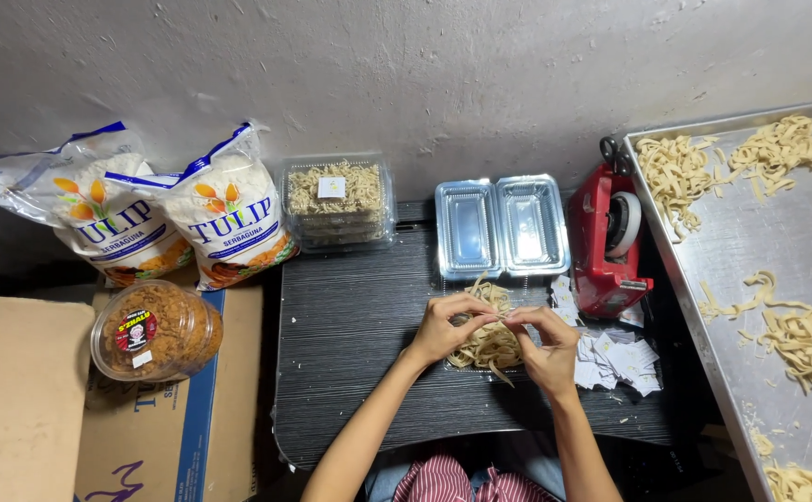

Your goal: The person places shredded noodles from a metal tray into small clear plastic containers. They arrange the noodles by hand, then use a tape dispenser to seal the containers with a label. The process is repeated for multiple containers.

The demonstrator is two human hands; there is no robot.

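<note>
Rough grey plastered wall (443,74) at the back, uneven and marked with small dents. In front of it, low dark bench with ribbed black top (350,316) and rounded corner. To the left, brown cardboard boxes (25,390). Lit softly from above, darker along the bottom edge.

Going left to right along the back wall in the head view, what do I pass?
Two flour bags → closed clear box of noodles → empty open clamshell container → red tape dispenser → metal tray with loose noodle bundles.
</note>
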